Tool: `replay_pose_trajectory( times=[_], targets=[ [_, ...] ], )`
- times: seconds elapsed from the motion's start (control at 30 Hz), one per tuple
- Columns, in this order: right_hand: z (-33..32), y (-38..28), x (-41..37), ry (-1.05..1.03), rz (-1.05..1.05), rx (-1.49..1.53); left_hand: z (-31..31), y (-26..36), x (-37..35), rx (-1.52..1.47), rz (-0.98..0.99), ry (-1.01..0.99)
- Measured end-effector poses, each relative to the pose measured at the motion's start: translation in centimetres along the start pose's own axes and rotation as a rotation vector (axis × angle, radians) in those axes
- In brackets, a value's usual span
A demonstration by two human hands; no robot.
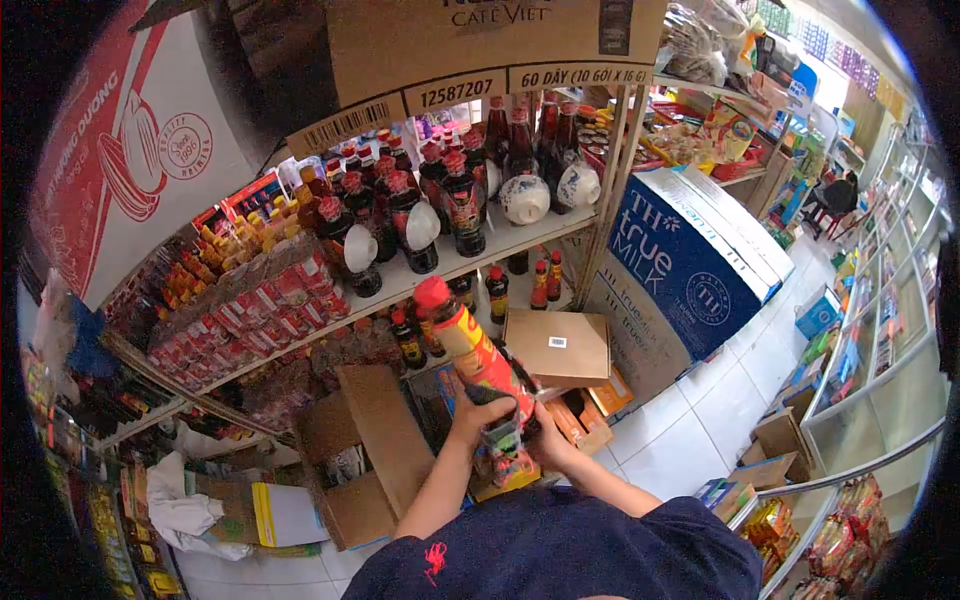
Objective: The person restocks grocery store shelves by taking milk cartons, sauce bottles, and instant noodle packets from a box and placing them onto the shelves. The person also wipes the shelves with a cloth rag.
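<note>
A large sauce bottle (478, 345) with a red cap and a red-and-yellow label is tilted in front of me, its cap toward the shelf. My left hand (482, 412) wraps round its lower part, thumb across the front. On the other side my right hand (548, 440) closes against the bottle and a dark item beside it, which I cannot make out. Just below the hands is a clear-wrapped part with green and red print, partly covered by the fingers. Dark sauce bottles (463, 205) with red caps, some with white bowls (525, 199) attached, stand on the shelf beyond.
Smaller bottles (497, 293) and a brown carton (557, 346) are on the lower level. An open cardboard box (375, 450) stands at left. A blue-and-white milk carton (690, 270) flanks the shelf at right, beside the tiled floor (690, 440). A large carton (490, 50) sits above.
</note>
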State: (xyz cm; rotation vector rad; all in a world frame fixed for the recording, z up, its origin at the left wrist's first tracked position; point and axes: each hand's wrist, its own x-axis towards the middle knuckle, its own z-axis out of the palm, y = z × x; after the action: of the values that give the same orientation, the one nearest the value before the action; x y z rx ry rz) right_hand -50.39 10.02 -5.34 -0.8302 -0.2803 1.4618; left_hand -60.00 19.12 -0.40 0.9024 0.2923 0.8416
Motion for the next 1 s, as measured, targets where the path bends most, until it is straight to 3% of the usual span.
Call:
replay_pose_trajectory(
  times=[0.07,0.1,0.13,0.2,0.23,0.27,0.3,0.33,0.47,0.53,0.57,0.6,0.67,0.7,0.73,0.77,0.87,0.93,1.0],
  targets=[
    [-0.4,-4.2,-0.5,-0.193,0.338,-0.624,-1.6,-0.2,0.2,0.332,-0.069,0.301],
    [-1.1,-6.2,0.0,-0.373,0.283,-1.085,-1.4,0.0,0.2,0.385,-0.040,0.287],
    [-0.6,-8.3,-0.4,-0.416,0.093,-1.305,-1.2,0.4,0.1,0.385,-0.041,0.275],
    [1.2,-10.2,-2.3,-0.116,-0.335,-0.777,-0.9,1.1,-0.3,0.809,0.104,0.104],
    [1.9,-10.3,-2.6,-0.122,-0.347,-0.774,-0.2,1.2,-0.8,1.047,0.104,0.139],
    [2.8,-10.0,-2.5,-0.161,-0.482,-0.610,1.1,1.6,-1.3,1.213,-0.026,0.102],
    [3.4,-9.6,-2.3,-0.205,-0.615,-0.441,1.9,1.0,-1.2,1.305,0.003,0.058],
    [3.4,-8.8,-1.6,-0.198,-0.614,-0.341,2.3,0.2,-1.6,1.396,0.031,0.013],
    [3.6,-8.8,-2.1,-0.137,-0.590,-0.334,0.9,-2.8,-1.6,1.251,0.112,-0.110],
    [3.5,-9.6,-2.6,-0.574,-0.632,-0.159,0.3,-1.8,-1.7,1.159,0.040,-0.365],
    [3.6,-9.9,-2.7,-0.654,-0.686,-0.129,-1.4,-2.0,-1.3,1.120,0.000,-0.502],
    [3.7,-10.3,-2.8,-0.645,-0.679,-0.131,-3.2,-2.8,-1.5,1.111,-0.008,-0.502],
    [4.2,-10.7,-2.9,-0.796,-0.814,-0.140,-5.3,-4.4,-2.6,0.727,0.123,-0.268],
    [4.4,-10.6,-3.0,-0.795,-0.876,-0.164,-5.3,-5.0,-2.4,0.716,0.118,-0.261],
    [4.6,-10.3,-3.0,-0.794,-0.867,-0.168,-4.7,-4.9,-1.5,0.398,-0.085,0.029],
    [5.0,-10.0,-2.9,-0.751,-1.010,-0.370,-4.2,-4.8,-0.8,0.071,-0.280,0.310],
    [5.9,-7.7,-2.3,-0.674,-1.331,-0.877,-5.2,-8.0,1.4,-0.030,-0.109,0.370],
    [6.3,-7.4,-2.7,-0.709,-1.316,-0.939,-2.8,-6.3,1.2,-0.201,-0.177,0.410],
    [5.9,-6.9,-2.6,-0.756,-1.236,-0.826,-4.2,-6.3,1.2,0.294,-0.062,0.423]
  ],
)
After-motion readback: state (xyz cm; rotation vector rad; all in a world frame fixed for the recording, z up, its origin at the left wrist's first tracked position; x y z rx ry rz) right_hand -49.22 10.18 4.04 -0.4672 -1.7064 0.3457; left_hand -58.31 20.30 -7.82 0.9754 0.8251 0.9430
